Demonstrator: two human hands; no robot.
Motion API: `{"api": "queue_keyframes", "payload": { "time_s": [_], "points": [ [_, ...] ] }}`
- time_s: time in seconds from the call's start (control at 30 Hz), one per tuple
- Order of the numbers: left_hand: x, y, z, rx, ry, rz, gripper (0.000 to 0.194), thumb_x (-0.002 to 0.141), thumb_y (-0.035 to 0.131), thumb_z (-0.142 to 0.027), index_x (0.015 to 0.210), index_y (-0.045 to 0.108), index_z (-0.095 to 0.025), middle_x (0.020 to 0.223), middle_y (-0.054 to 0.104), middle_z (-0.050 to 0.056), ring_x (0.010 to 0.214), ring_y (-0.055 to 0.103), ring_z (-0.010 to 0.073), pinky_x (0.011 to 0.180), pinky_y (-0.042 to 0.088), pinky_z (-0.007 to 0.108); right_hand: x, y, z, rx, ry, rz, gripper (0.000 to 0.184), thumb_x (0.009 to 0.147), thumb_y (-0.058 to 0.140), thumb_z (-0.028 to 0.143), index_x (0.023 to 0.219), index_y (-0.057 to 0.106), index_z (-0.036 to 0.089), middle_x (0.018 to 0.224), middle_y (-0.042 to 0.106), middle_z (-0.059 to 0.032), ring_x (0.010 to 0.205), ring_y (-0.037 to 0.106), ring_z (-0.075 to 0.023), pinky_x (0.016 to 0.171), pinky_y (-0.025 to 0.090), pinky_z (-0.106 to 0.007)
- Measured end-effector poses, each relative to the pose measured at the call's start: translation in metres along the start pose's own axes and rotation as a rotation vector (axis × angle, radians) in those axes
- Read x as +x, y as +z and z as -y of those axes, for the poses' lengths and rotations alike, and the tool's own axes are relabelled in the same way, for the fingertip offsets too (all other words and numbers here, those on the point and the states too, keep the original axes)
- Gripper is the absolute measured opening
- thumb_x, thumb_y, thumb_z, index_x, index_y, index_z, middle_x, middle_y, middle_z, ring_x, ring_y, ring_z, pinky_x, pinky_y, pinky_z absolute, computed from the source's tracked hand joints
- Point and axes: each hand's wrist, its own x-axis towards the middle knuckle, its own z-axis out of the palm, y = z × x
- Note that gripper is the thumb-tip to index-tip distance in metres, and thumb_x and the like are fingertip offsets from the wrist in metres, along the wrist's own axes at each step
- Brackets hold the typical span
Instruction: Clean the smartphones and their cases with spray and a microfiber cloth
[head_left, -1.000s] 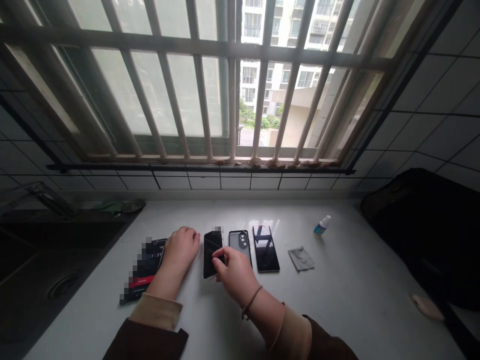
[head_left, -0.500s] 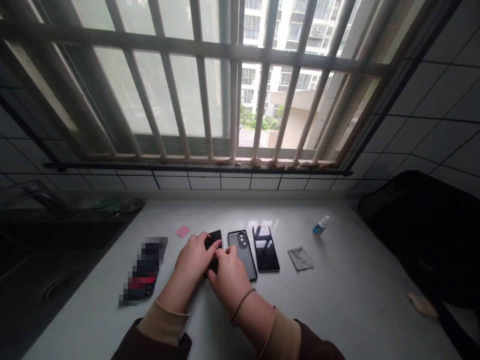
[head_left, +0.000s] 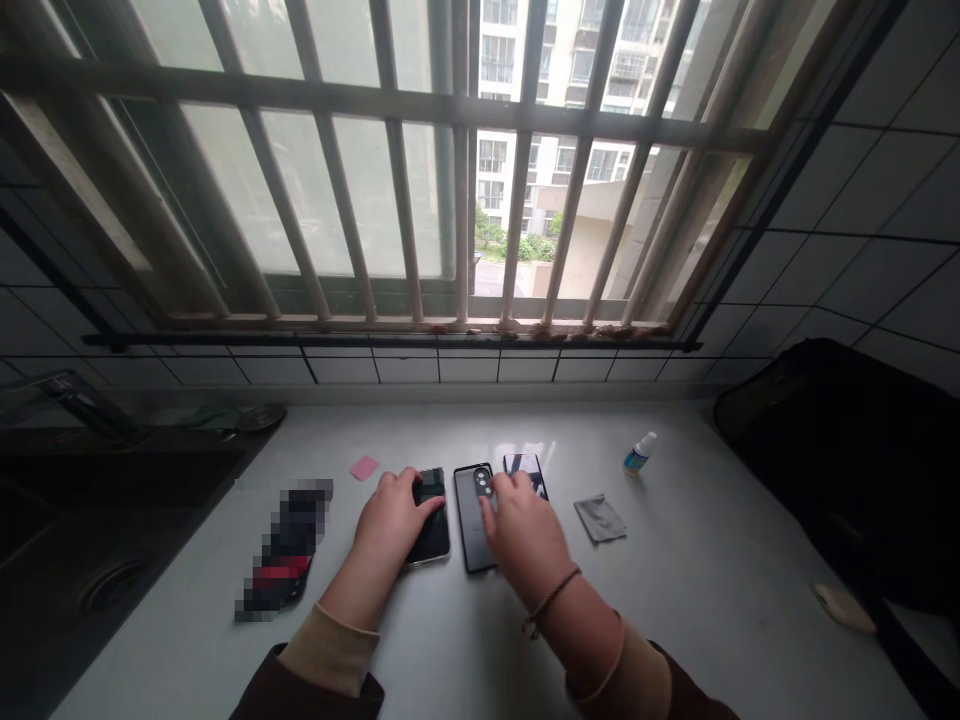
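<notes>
On the left, a dark phone in a clear-edged case [head_left: 431,535] lies on the counter. My left hand [head_left: 390,515] grips it from its left side, the thumb over the screen and the fingers by its upper left edge. A black phone case [head_left: 472,535] with camera cutouts lies in the middle, inner side up. Above its right edge is my right hand [head_left: 529,525], fingers bent and thumb apart, with no object visible in it. It partly covers a second black phone [head_left: 534,478], whose glossy upper end shows.
A grey cloth [head_left: 600,518] and a small spray bottle [head_left: 637,455] are on the right. To the left lie a pink square [head_left: 364,467] and a blurred dark item [head_left: 289,540]. A sink [head_left: 112,540] borders the counter at left, a black bag [head_left: 847,470] at right.
My right hand has left the left phone and moved right, over the case and the second phone. My left hand stays on the left phone, more of which now shows.
</notes>
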Motion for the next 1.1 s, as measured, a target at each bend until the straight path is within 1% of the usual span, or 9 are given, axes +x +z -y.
{"api": "queue_keyframes", "payload": {
  "time_s": [0.17,0.33,0.5,0.7,0.8,0.9,0.97,1.03,1.1],
  "points": [
    [0.002,0.0,0.0,-0.012,0.025,0.002,0.044,0.088,0.071,-0.048,0.122,0.07,-0.02,0.114,0.064,0.014,0.102,0.067,0.0314,0.088,0.048,0.036,0.009,-0.004,-0.043,-0.215,0.241,-0.006,0.038,0.097,0.066,0.042,0.122,0.062,0.014,0.115,0.062,-0.0219,0.104,0.067,-0.0354,0.083,0.051,-0.041],
    [0.0,0.001,0.0,-0.024,0.025,-0.016,0.044,0.088,0.071,-0.048,0.122,0.07,-0.02,0.113,0.064,0.014,0.102,0.067,0.031,0.089,0.049,0.037,0.014,0.012,-0.042,-0.175,0.27,0.055,0.054,0.091,0.072,0.048,0.126,0.061,0.009,0.122,0.062,-0.0258,0.11,0.065,-0.0381,0.09,0.052,-0.043],
    [-0.007,0.003,-0.003,-0.013,0.031,-0.038,0.045,0.09,0.068,-0.046,0.125,0.07,-0.018,0.115,0.063,0.016,0.106,0.066,0.034,0.093,0.049,0.041,0.029,0.012,-0.045,-0.111,0.298,0.091,0.062,0.08,0.078,0.047,0.124,0.061,0.007,0.121,0.063,-0.026,0.104,0.069,-0.0366,0.092,0.054,-0.043],
    [-0.013,-0.008,-0.012,-0.07,0.126,-0.233,0.039,0.093,0.062,-0.038,0.122,0.071,-0.013,0.117,0.064,0.017,0.11,0.062,0.035,0.1,0.047,0.045,0.035,0.008,-0.059,-0.002,0.309,0.068,0.063,0.077,0.072,0.037,0.128,0.054,0.005,0.123,0.061,-0.0265,0.104,0.072,-0.0363,0.09,0.055,-0.042],
    [-0.019,-0.014,-0.022,-0.318,0.226,-0.244,0.032,0.096,0.058,-0.041,0.11,0.074,-0.017,0.115,0.068,0.014,0.109,0.063,0.0326,0.101,0.048,0.044,0.032,-0.004,-0.064,0.073,0.286,0.042,0.067,0.082,0.067,0.041,0.135,0.049,0.005,0.129,0.06,-0.0267,0.115,0.068,-0.0368,0.095,0.055,-0.041],
    [-0.033,-0.009,-0.042,-0.765,0.249,-0.007,0.041,0.098,0.057,-0.055,0.105,0.077,-0.02,0.112,0.074,0.013,0.109,0.066,0.0315,0.096,0.051,0.042,0.021,-0.018,-0.059,0.345,0.174,-0.002,0.074,0.085,0.067,0.043,0.145,0.041,0.009,0.137,0.06,-0.0226,0.126,0.063,-0.0337,0.101,0.053,-0.039],
    [-0.047,-0.003,-0.06,-1.199,0.13,0.216,0.054,0.099,0.053,-0.062,0.126,0.073,-0.019,0.121,0.074,0.015,0.114,0.067,0.0325,0.094,0.055,0.042,0.01,-0.022,-0.046,0.561,0.056,0.004,0.07,0.086,0.068,0.043,0.145,0.043,0.015,0.135,0.063,-0.0173,0.125,0.064,-0.0306,0.103,0.053,-0.039],
    [-0.061,0.003,-0.078,-1.679,0.028,0.398,0.062,0.103,0.045,-0.063,0.146,0.06,-0.021,0.14,0.067,0.016,0.133,0.06,0.0327,0.106,0.051,0.044,-0.003,-0.019,-0.029,0.666,-0.056,0.009,0.064,0.087,0.07,0.039,0.143,0.046,0.019,0.133,0.064,-0.0134,0.124,0.064,-0.0286,0.104,0.053,-0.039],
    [-0.07,0.006,-0.089,-1.972,-0.115,0.494,0.065,0.103,0.043,-0.063,0.145,0.062,-0.017,0.142,0.067,0.017,0.137,0.059,0.0329,0.114,0.046,0.044,-0.015,-0.013,-0.013,0.669,-0.129,-0.015,0.067,0.085,0.074,0.038,0.144,0.047,0.021,0.134,0.062,-0.0133,0.126,0.063,-0.0296,0.105,0.054,-0.041]
  ]
}}
